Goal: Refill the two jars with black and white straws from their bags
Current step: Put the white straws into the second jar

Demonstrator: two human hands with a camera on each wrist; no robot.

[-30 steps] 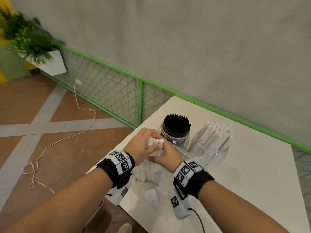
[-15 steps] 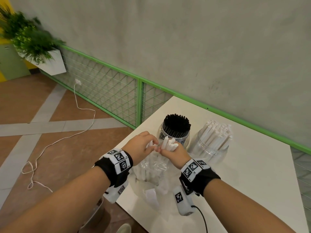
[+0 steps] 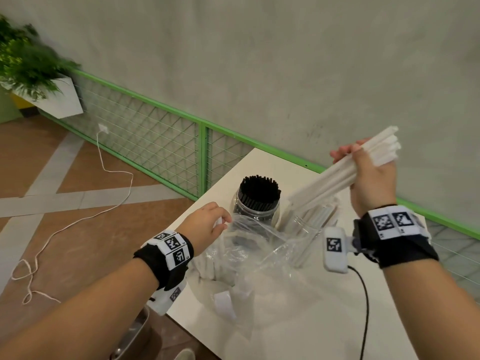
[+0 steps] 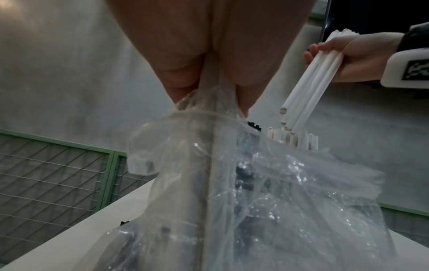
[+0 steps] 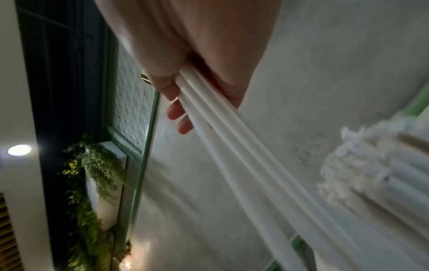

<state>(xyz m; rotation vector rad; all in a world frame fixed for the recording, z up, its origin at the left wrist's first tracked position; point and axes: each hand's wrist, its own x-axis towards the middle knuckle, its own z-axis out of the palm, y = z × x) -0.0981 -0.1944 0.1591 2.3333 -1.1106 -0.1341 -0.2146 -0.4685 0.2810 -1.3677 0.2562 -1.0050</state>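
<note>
My right hand [image 3: 363,172] grips a bundle of white straws [image 3: 345,172] raised above the table, tilted with its lower ends over the jar of white straws [image 3: 311,219]. In the right wrist view the same bundle [image 5: 232,146] runs out from my fingers [image 5: 176,110] toward the jar's straw tops [image 5: 362,161]. My left hand [image 3: 207,224] pinches the top edge of the clear plastic bag [image 3: 249,245], which stands at the table's near left corner; the left wrist view shows the bag [image 4: 232,183] hanging from that pinch. A jar of black straws [image 3: 257,196] stands behind the bag.
The white table [image 3: 324,320] has its left edge just beside my left wrist. A green-framed mesh fence [image 3: 145,141] runs along the grey wall behind it. A white cable [image 3: 109,162] trails over the tiled floor. A planter [image 3: 39,81] hangs at far left.
My right hand has pulled a bundle of white straws out of the bag and lifted it up and to the right, over the white-straw jar. My left hand stayed on the bag's top.
</note>
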